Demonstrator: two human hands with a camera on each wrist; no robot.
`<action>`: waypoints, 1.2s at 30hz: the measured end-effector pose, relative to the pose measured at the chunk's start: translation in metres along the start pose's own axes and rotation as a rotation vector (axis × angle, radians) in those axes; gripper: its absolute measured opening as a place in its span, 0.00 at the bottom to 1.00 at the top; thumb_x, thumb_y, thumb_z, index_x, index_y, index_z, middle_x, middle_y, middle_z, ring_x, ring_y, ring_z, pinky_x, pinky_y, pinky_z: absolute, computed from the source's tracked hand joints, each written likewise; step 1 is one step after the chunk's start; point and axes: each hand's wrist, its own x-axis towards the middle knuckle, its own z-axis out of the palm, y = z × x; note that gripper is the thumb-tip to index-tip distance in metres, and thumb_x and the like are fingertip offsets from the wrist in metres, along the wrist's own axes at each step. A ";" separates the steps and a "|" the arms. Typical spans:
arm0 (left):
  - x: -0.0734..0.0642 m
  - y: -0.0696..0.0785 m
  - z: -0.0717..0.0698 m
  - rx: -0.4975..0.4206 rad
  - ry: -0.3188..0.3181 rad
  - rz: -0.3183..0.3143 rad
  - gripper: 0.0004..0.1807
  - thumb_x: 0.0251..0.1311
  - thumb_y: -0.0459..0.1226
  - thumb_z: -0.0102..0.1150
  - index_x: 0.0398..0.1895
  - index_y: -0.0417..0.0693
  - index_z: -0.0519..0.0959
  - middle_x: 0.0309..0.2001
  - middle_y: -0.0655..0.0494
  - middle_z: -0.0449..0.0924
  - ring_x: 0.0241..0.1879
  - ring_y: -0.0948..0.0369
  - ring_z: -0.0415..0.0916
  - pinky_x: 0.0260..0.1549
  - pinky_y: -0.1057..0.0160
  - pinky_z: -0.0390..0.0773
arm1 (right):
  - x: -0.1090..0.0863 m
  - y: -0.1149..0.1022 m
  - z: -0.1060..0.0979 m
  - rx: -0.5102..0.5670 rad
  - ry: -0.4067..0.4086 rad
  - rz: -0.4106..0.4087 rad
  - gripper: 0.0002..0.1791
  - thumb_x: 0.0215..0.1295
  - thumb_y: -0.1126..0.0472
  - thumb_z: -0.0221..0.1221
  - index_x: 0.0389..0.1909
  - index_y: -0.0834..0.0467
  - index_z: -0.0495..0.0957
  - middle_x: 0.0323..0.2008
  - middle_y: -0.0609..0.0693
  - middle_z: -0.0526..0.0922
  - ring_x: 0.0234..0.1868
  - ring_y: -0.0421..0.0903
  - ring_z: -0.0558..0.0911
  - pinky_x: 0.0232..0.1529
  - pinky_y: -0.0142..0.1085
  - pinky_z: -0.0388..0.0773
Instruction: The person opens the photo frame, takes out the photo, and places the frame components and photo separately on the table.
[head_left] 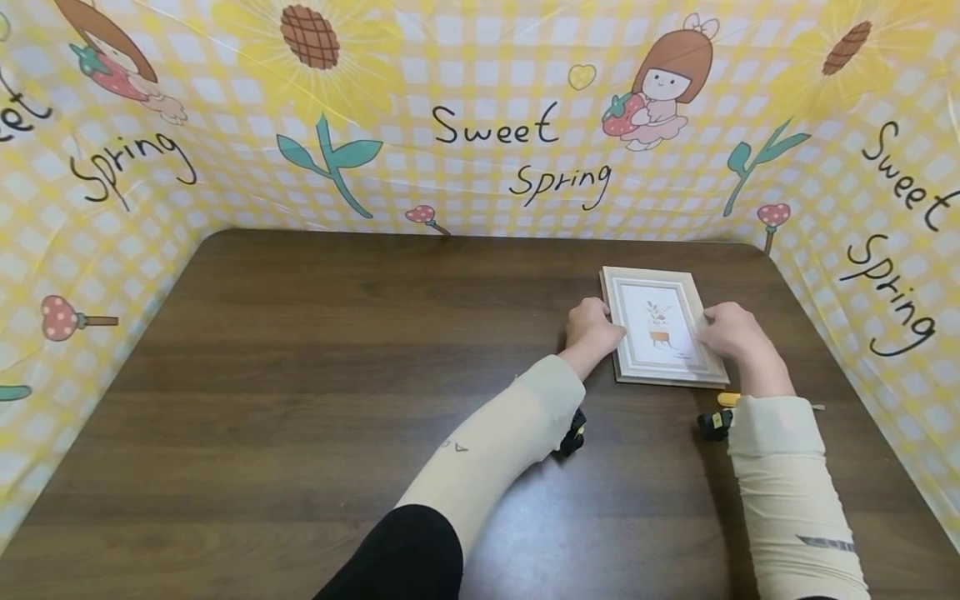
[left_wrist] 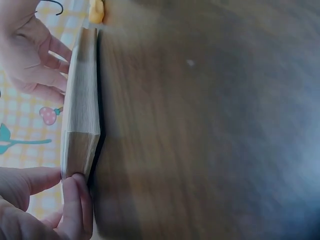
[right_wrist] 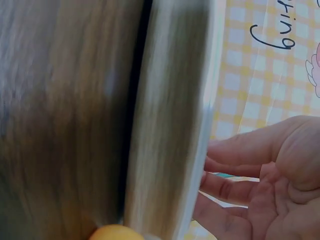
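A cream picture frame (head_left: 624, 362) with a print of a flower pot is at the right side of the table. My left hand (head_left: 592, 331) pinches its left edge. In the left wrist view, the left thumb and fingers (left_wrist: 75, 210) meet at a corner of the frame's side (left_wrist: 82, 100). On the opposite edge, my right hand (head_left: 738, 333) holds the frame between thumb and fingers (right_wrist: 240, 190). A dark gap or shadow runs under the frame; whether it rests flat or is slightly raised cannot be told.
A yellow-handled tool (head_left: 727, 399) with a thin shaft lies under the right wrist, just in front of the frame. Yellow checked cloth (head_left: 487, 67) with printed figures surrounds the brown wooden table (head_left: 337, 358) at the back and sides. Small black cameras (head_left: 573, 433) sit at the wrists.
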 end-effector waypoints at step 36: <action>-0.003 -0.049 -0.060 0.018 0.002 0.051 0.20 0.60 0.39 0.67 0.54 0.42 0.80 0.54 0.47 0.83 0.58 0.50 0.78 0.57 0.56 0.76 | 0.004 -0.050 0.024 0.157 -0.023 -0.110 0.31 0.60 0.73 0.53 0.65 0.81 0.62 0.41 0.68 0.78 0.36 0.53 0.78 0.31 0.32 0.74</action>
